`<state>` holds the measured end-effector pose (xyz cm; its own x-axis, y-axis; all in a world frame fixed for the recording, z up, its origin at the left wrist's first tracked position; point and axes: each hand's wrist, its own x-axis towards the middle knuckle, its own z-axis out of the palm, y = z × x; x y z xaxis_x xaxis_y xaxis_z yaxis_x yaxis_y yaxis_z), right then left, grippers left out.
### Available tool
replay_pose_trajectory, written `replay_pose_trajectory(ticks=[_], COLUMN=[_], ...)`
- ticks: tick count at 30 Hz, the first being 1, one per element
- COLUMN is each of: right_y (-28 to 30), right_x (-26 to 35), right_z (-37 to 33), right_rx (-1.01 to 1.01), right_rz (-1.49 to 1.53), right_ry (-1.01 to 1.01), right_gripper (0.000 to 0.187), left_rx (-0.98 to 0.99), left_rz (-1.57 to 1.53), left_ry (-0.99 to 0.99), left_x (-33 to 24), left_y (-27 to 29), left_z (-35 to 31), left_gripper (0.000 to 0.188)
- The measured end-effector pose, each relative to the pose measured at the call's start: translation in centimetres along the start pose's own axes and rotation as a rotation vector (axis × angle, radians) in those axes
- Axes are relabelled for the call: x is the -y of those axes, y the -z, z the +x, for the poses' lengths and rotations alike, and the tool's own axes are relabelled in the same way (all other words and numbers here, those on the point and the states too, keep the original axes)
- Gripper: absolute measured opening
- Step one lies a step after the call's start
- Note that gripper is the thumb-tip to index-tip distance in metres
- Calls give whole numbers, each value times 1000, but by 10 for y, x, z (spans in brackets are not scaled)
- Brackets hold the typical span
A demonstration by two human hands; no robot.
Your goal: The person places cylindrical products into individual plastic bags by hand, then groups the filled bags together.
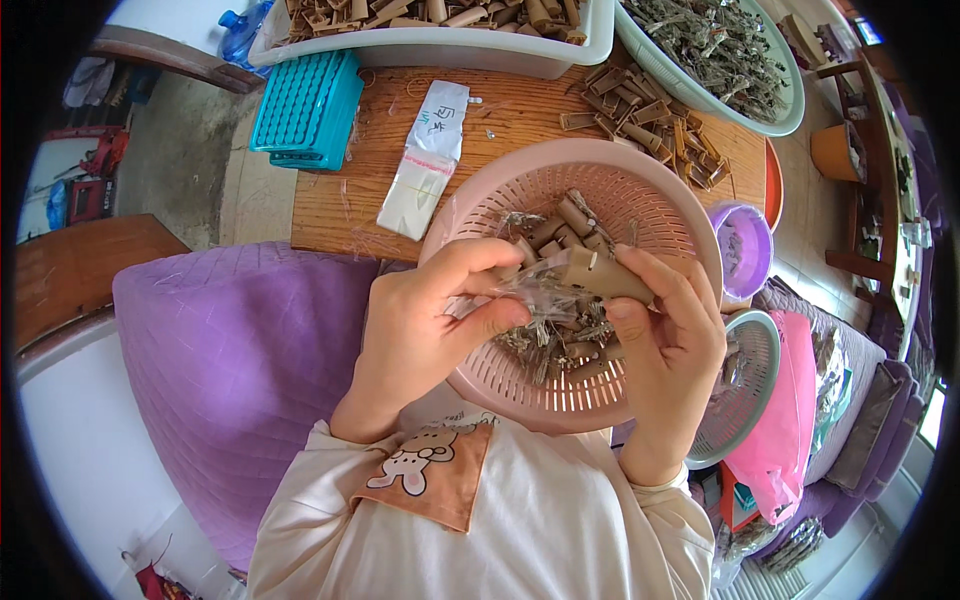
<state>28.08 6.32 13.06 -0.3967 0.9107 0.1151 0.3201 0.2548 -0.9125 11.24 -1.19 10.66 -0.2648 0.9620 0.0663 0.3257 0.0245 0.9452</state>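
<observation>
As the two hands meet above the pink basket (630, 170), I see the left hand (430, 310) with thumb and fingers pinched on a clear plastic bag (545, 290), and the right hand (675, 340) clamped round a smooth brown tube-like piece (610, 277). That piece lies between them, over the dried sprigs (545, 350) and other brown pieces in the basket, its left end up against the film. To my eye the step in hand is fitting piece and bag together, though I can't tell from here whether the end is actually inside. The next move seems to call for the left hand to keep the bag's mouth spread and the right to feed the piece in straight, without tearing the thin plastic.
</observation>
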Motion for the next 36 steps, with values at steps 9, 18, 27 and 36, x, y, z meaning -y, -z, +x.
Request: replay_pose_trajectory(ticks=[9, 18, 27, 36], right_y=[2, 8, 1, -11], right_x=[-2, 2, -12, -20], right_z=[-1, 9, 19, 3], right_rx=[100, 247, 185, 128], right_rz=[140, -96, -243, 479], right_ry=[-177, 42, 519, -118], right_gripper=[22, 18, 33, 37], left_rx=[53, 202, 159, 74], left_rz=[-73, -49, -657, -758], left_ry=[5, 37, 200, 166], left_x=[2, -3, 3, 1], left_y=[-13, -18, -24, -28], left_z=[3, 4, 8, 9], left_gripper=[40, 40, 41, 36])
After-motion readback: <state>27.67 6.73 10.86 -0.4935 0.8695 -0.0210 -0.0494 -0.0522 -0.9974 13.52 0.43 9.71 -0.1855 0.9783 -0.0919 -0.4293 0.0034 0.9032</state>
